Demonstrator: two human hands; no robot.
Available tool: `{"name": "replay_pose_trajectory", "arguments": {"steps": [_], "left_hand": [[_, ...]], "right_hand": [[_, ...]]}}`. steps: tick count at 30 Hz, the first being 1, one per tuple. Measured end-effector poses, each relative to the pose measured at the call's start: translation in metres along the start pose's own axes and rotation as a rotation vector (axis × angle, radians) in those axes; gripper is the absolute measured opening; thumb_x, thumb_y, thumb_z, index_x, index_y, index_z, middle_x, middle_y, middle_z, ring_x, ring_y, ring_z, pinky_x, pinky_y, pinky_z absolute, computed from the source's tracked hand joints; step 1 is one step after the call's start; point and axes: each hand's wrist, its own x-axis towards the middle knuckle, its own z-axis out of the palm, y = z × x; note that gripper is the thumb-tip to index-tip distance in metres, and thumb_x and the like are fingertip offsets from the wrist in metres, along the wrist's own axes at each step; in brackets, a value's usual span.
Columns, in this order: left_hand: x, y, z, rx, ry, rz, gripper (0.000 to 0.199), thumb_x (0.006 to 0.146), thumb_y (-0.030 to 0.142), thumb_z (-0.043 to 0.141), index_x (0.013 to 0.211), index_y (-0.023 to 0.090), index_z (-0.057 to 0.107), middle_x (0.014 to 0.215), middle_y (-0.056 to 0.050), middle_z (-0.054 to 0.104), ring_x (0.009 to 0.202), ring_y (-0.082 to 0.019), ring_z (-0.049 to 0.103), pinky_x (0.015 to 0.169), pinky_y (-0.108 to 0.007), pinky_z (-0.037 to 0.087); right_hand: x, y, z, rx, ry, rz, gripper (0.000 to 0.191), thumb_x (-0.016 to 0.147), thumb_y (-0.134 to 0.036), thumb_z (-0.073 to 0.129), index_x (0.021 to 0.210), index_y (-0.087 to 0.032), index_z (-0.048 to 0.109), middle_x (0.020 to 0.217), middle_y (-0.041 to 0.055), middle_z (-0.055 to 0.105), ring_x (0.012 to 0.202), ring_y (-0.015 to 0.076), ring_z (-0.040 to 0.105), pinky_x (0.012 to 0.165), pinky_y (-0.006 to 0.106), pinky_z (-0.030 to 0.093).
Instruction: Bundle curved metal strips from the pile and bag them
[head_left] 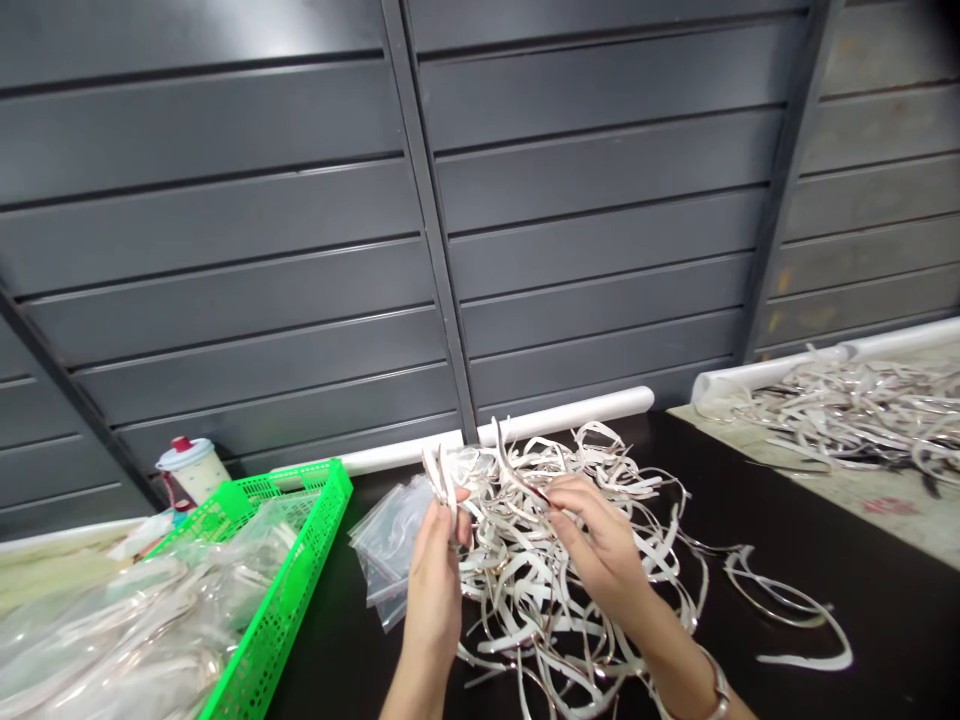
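My left hand [439, 555] is closed around a few curved, silvery-white strips [441, 475] that stand up from the fingers. A single thin, shiny curved strip [510, 462] is pinched between the thumb and fingers of my right hand [596, 540], its free end pointing up and to the left. Both hands are over a tangled pile of similar white and chrome-like curved strips [547, 600] on a black tabletop [750, 530]. Clear plastic bags [394, 545] lie flat just left of the pile, partly behind my left hand.
At the left stands a green plastic crate [281, 600] with bagged strips [142, 620]; a cup with a red-topped lid [191, 468] is behind it. White rolls [585, 408] lie along the grey slatted wall [600, 220]. Another heap of strips [885, 410] is at far right.
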Motion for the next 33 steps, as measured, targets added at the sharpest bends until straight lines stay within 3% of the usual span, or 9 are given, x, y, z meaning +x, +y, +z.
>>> {"name": "replay_pose_trajectory", "arguments": {"steps": [4,6,10,15,19,22,27,30,33], "left_hand": [[0.0,0.002,-0.001,0.085,-0.024,0.008,0.039,0.083,0.051,0.05,0.097,0.017,0.063,0.067,0.001,0.044,0.067,-0.015,0.04,0.066,-0.025,0.034],[-0.003,0.003,0.002,0.123,-0.063,-0.01,0.038,0.083,0.05,0.051,0.097,0.018,0.063,0.067,0.001,0.046,0.067,-0.016,0.042,0.068,-0.026,0.035],[-0.01,0.004,0.009,0.271,-0.292,-0.067,0.031,0.083,0.046,0.052,0.089,0.018,0.066,0.067,-0.002,0.053,0.067,-0.018,0.048,0.067,-0.028,0.038],[-0.016,0.002,0.014,0.41,-0.393,-0.014,0.027,0.087,0.042,0.047,0.082,0.02,0.061,0.066,-0.001,0.055,0.063,-0.017,0.048,0.063,-0.027,0.037],[-0.019,0.0,0.018,0.337,-0.42,-0.054,0.031,0.088,0.047,0.043,0.077,0.02,0.055,0.058,0.003,0.043,0.051,-0.012,0.036,0.052,-0.024,0.031],[-0.02,0.0,0.02,0.314,-0.336,-0.038,0.033,0.086,0.049,0.046,0.077,0.019,0.056,0.059,0.003,0.042,0.051,-0.011,0.033,0.049,-0.023,0.029],[-0.016,0.006,0.019,0.224,-0.193,-0.001,0.03,0.073,0.046,0.065,0.085,0.018,0.065,0.064,-0.001,0.055,0.064,-0.017,0.048,0.061,-0.025,0.04],[-0.013,0.01,0.015,0.184,-0.073,0.023,0.035,0.071,0.046,0.066,0.09,0.017,0.066,0.063,-0.001,0.056,0.07,-0.02,0.053,0.067,-0.028,0.043],[-0.01,0.011,0.011,0.162,-0.025,0.026,0.036,0.072,0.046,0.066,0.092,0.016,0.067,0.056,0.001,0.053,0.066,-0.018,0.053,0.066,-0.027,0.043]], "right_hand": [[0.003,-0.004,-0.019,-0.273,-0.294,-0.03,0.023,0.087,-0.012,0.048,0.094,-0.027,0.064,0.075,0.0011,0.059,0.079,0.019,0.054,0.097,0.052,0.033],[0.0,-0.011,-0.021,-0.312,-0.447,-0.056,0.022,0.087,-0.012,0.051,0.091,-0.028,0.066,0.073,-0.0006,0.058,0.078,0.0176,0.054,0.104,0.054,0.026],[-0.005,-0.024,-0.014,-0.308,-0.585,-0.121,0.018,0.087,-0.014,0.053,0.086,-0.027,0.065,0.074,-0.0007,0.058,0.08,0.0164,0.054,0.107,0.05,0.024],[-0.001,-0.026,-0.011,-0.297,-0.484,-0.115,0.018,0.085,-0.01,0.053,0.079,-0.024,0.062,0.076,-0.0009,0.058,0.081,0.0166,0.054,0.106,0.054,0.025],[0.003,-0.018,-0.009,-0.23,-0.146,-0.121,0.016,0.083,-0.013,0.058,0.094,-0.024,0.06,0.096,0.0068,0.059,0.098,0.0234,0.054,0.092,0.048,0.041],[0.003,-0.003,-0.009,-0.11,0.074,0.031,0.018,0.081,-0.021,0.06,0.099,-0.022,0.056,0.097,0.0088,0.059,0.094,0.0236,0.057,0.081,0.041,0.049],[0.001,0.046,-0.015,0.019,0.122,0.407,0.015,0.086,-0.031,0.051,0.094,-0.02,0.056,0.09,0.0069,0.061,0.082,0.0194,0.059,0.075,0.035,0.051],[-0.007,0.091,-0.021,-0.076,0.133,0.521,0.022,0.082,-0.033,0.051,0.094,-0.017,0.059,0.092,0.0083,0.062,0.085,0.0211,0.059,0.076,0.037,0.049],[-0.021,0.134,-0.023,-0.195,0.053,0.57,0.028,0.078,-0.034,0.05,0.098,-0.016,0.06,0.097,0.0098,0.063,0.088,0.0231,0.059,0.079,0.039,0.048]]}}
